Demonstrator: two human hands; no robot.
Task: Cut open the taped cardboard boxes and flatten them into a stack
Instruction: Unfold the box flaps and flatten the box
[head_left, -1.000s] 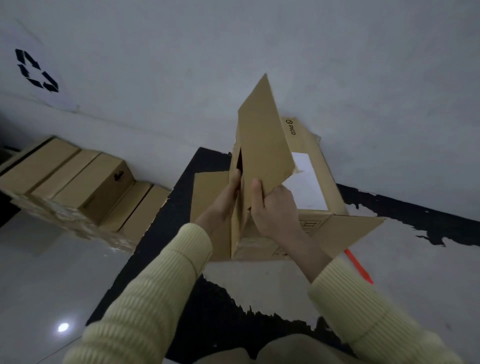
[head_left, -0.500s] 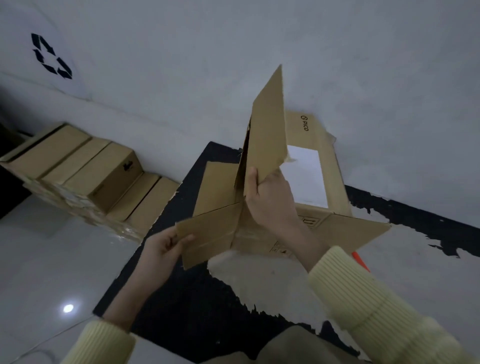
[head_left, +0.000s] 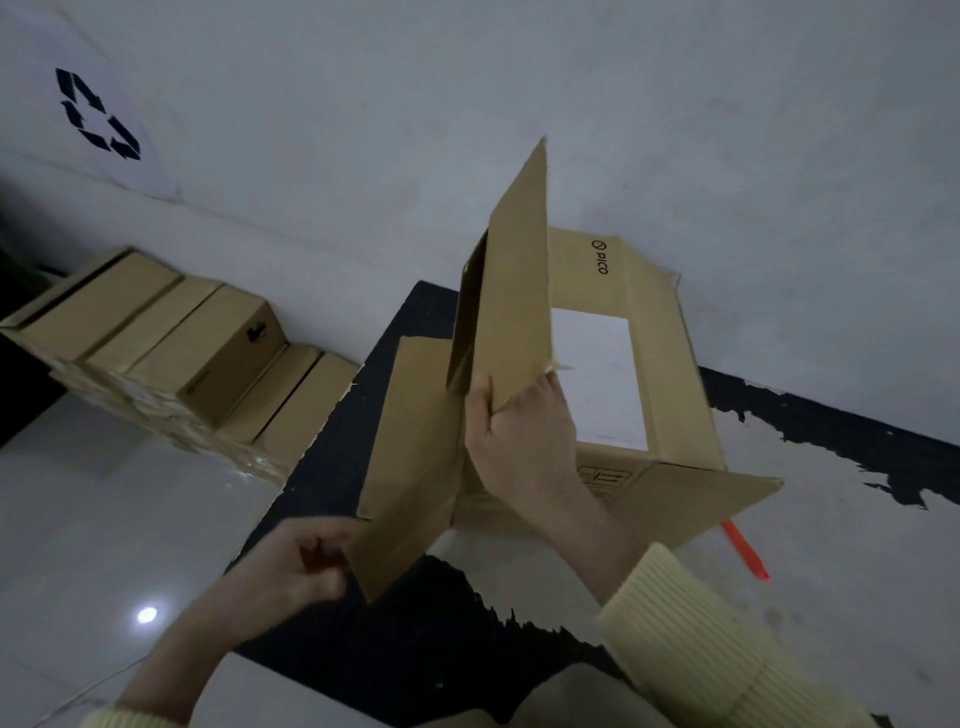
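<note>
A brown cardboard box (head_left: 670, 364) with a white label and "PICO" print lies opened on the floor by the wall. One flap (head_left: 514, 291) stands upright; my right hand (head_left: 524, 441) grips its lower edge. My left hand (head_left: 301, 566), blurred, holds the tip of the left flap (head_left: 410, 467), which is folded outward and down. A third flap (head_left: 696, 499) splays out to the right. An orange cutter (head_left: 745, 551) lies on the floor under that right flap.
Several taped cardboard boxes (head_left: 171, 343) are stacked along the wall at the left. A recycling sign (head_left: 98, 114) hangs on the wall above them. A worn black mat (head_left: 363, 649) covers the floor under the box.
My left hand left the box's middle, took the left flap and pulled it outward and down toward me. My right hand kept hold of the upright flap.
</note>
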